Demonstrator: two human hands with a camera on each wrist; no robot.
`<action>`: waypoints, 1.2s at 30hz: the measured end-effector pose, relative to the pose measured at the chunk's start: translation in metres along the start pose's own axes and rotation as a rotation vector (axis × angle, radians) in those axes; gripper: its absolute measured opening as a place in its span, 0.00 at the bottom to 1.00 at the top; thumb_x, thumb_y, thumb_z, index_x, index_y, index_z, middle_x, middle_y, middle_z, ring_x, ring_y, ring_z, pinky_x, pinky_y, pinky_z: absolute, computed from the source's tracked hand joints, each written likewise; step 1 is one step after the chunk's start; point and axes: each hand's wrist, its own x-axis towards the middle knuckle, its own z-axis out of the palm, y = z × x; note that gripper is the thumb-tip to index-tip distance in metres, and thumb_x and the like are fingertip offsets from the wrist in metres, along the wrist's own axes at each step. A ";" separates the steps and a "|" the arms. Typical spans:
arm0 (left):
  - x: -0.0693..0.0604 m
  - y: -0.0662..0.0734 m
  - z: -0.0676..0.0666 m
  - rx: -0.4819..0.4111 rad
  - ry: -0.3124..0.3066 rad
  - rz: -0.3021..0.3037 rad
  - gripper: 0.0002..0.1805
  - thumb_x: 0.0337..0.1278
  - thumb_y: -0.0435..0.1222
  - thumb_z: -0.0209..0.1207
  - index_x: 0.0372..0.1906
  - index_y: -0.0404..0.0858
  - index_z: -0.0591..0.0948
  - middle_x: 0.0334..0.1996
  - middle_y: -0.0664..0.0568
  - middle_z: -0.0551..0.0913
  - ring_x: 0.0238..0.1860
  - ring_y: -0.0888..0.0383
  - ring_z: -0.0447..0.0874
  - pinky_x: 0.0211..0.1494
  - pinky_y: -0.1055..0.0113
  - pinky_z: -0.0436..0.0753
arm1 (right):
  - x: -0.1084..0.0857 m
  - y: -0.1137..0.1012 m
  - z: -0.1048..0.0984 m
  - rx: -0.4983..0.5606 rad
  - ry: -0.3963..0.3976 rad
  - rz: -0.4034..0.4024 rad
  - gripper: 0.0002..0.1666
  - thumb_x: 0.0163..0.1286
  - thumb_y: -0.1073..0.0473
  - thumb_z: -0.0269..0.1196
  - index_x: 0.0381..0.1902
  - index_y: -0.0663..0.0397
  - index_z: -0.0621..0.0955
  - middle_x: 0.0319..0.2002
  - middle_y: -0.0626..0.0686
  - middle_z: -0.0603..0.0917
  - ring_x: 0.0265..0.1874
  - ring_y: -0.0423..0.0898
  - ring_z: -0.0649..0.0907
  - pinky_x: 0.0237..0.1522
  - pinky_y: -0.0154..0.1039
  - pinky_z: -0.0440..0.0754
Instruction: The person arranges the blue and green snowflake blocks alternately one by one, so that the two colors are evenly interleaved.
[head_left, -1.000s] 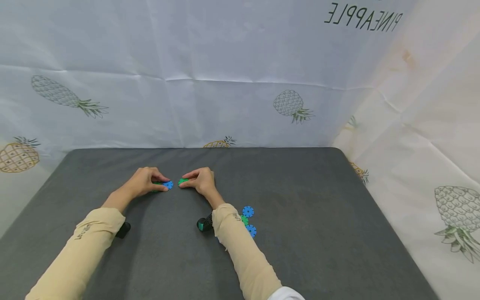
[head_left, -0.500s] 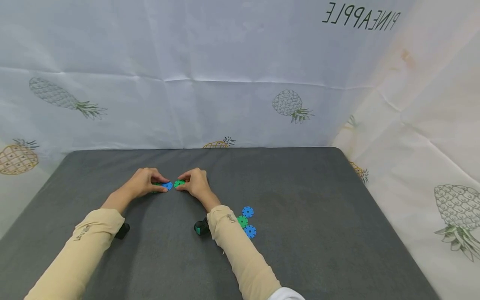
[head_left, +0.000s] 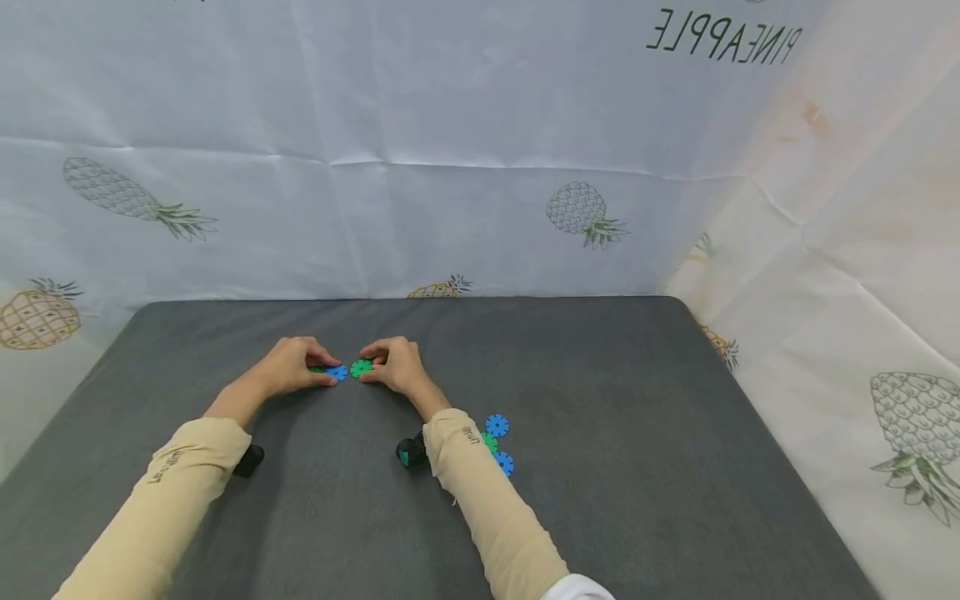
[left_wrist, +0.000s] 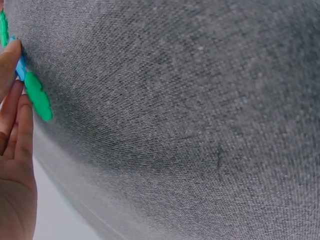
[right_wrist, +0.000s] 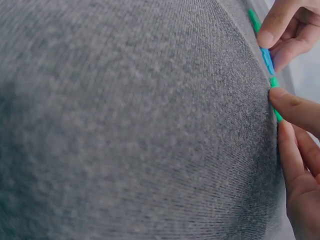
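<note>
My left hand pinches a blue notched plastic disc between thumb and fingers. A green notched disc adjoins the blue one, mostly covered by the fingers in the head view. Just to the right, my right hand pinches another green disc by its edges, thumb on the near side. A narrow gap parts this disc from the blue one in the head view. Seen from the right wrist, the discs stand nearly edge-on in a line, the blue disc between the two green ones.
Beside my right forearm lie a blue disc, a green disc and a second blue disc, close together and partly behind the sleeve. The dark grey table ends at a white pineapple-print curtain.
My right hand has brought its green disc leftward, nearer the blue one, and more of that green disc shows now. My left hand has stayed nearly still.
</note>
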 end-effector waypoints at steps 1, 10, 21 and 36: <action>0.000 0.000 0.000 0.003 0.001 0.002 0.13 0.48 0.34 0.71 0.40 0.31 0.87 0.32 0.48 0.80 0.37 0.48 0.81 0.43 0.51 0.82 | 0.000 0.000 0.000 -0.002 -0.002 -0.002 0.16 0.55 0.61 0.74 0.43 0.53 0.88 0.35 0.48 0.87 0.30 0.36 0.81 0.31 0.23 0.76; 0.001 0.001 0.001 0.001 0.012 0.002 0.13 0.48 0.35 0.71 0.38 0.32 0.86 0.34 0.45 0.81 0.37 0.47 0.81 0.43 0.51 0.82 | 0.000 -0.003 -0.002 -0.002 -0.022 -0.002 0.15 0.55 0.61 0.73 0.42 0.52 0.88 0.37 0.48 0.88 0.32 0.35 0.82 0.31 0.22 0.76; 0.000 0.002 0.001 -0.004 0.016 -0.005 0.13 0.48 0.35 0.71 0.39 0.32 0.86 0.35 0.44 0.81 0.38 0.46 0.82 0.44 0.50 0.81 | 0.001 -0.006 -0.001 -0.042 -0.034 -0.011 0.14 0.53 0.61 0.75 0.41 0.51 0.88 0.36 0.45 0.88 0.28 0.32 0.79 0.30 0.22 0.75; -0.001 0.002 0.002 -0.017 0.011 -0.012 0.15 0.47 0.35 0.71 0.40 0.31 0.85 0.35 0.45 0.82 0.37 0.49 0.82 0.42 0.51 0.82 | 0.003 -0.007 0.001 -0.114 -0.068 -0.057 0.14 0.56 0.62 0.73 0.42 0.52 0.88 0.38 0.45 0.88 0.29 0.34 0.80 0.31 0.22 0.74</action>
